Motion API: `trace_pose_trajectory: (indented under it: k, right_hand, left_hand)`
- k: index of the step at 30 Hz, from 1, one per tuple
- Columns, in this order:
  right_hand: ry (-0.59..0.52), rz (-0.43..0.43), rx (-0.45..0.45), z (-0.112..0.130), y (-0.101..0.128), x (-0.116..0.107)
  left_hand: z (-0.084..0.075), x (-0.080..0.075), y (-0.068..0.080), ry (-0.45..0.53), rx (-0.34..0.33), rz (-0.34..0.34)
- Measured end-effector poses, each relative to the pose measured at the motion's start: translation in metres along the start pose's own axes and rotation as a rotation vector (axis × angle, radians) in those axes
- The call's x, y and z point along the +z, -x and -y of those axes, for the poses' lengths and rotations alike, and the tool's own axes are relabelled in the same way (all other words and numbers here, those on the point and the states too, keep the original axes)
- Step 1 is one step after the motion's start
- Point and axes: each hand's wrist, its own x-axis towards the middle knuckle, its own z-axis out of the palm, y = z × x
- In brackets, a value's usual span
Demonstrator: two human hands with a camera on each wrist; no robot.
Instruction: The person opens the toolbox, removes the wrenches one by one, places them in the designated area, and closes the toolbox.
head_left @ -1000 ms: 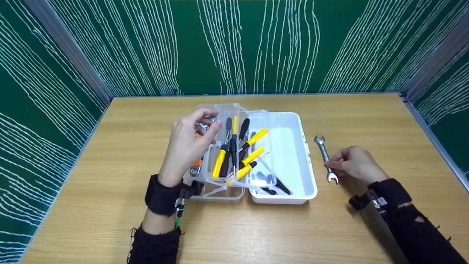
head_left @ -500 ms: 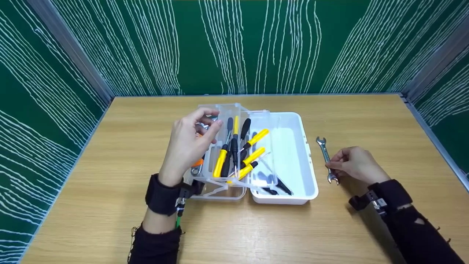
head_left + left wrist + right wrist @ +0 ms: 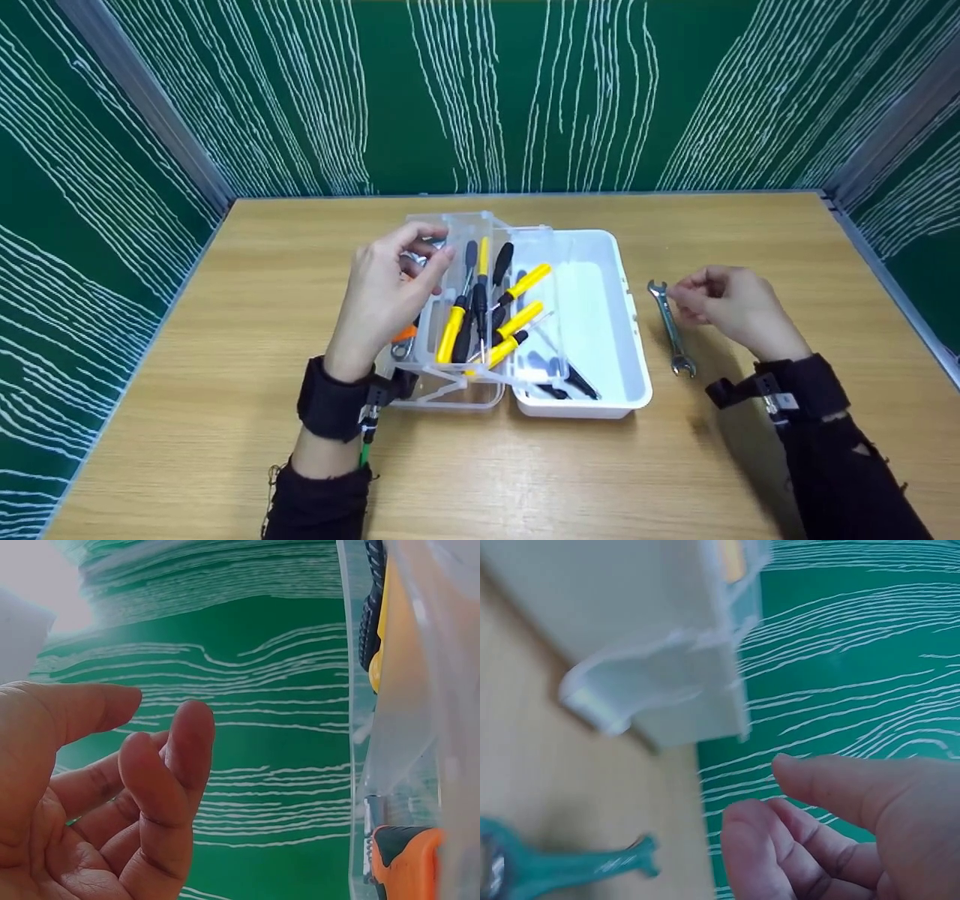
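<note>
A silver double-ended open-end wrench [image 3: 670,330] lies on the table to the right of the toolbox [image 3: 596,300]. My right hand [image 3: 731,304] is raised just right of the wrench's far end, holding nothing. In the right wrist view its thumb and fingertips are apart from each other and from the wrench [image 3: 585,870]. My left hand [image 3: 394,289] hovers at the clear fold-out trays, loosely curled and holding nothing. Several screwdrivers [image 3: 451,334] with yellow or black handles lie in those trays. An orange-and-black handle [image 3: 412,859] shows in the left wrist view, partly behind clear plastic.
The toolbox's white bin has more dark-handled tools [image 3: 579,381] near its front end. Its clear lid [image 3: 450,405] lies under the trays on the left. Green panels [image 3: 517,97] with white wavy lines enclose the wooden table [image 3: 262,337] at back and sides.
My right hand has let go of the wrench's near part and moved up and away toward its far end. The wrench has turned slightly on the table. My left hand stays put.
</note>
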Motion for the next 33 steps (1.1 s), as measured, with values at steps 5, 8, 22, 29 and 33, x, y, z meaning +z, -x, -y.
trace_pose_trajectory:
  k: [5, 8, 22, 29, 33]
  right_hand:
    - [-0.068, -0.059, -0.049, 0.017, 0.008, -0.006]
    - [-0.103, -0.086, -0.085, 0.024, 0.012, -0.008]
    - [-0.163, -0.151, -0.267, 0.064, 0.034, 0.004]
    - [-0.149, -0.148, -0.300, 0.074, 0.046, 0.008]
    - [-0.152, -0.134, -0.324, 0.080, 0.052, 0.014]
  left_hand:
    - [0.000, -0.001, 0.000, 0.011, 0.007, -0.002]
    - [-0.001, -0.001, -0.001, 0.002, 0.022, -0.001]
    - [-0.012, -0.001, 0.004, -0.123, 0.042, -0.025]
    - [-0.017, 0.003, 0.008, -0.144, 0.047, 0.001]
    - [-0.022, 0.007, 0.014, -0.164, 0.056, 0.024]
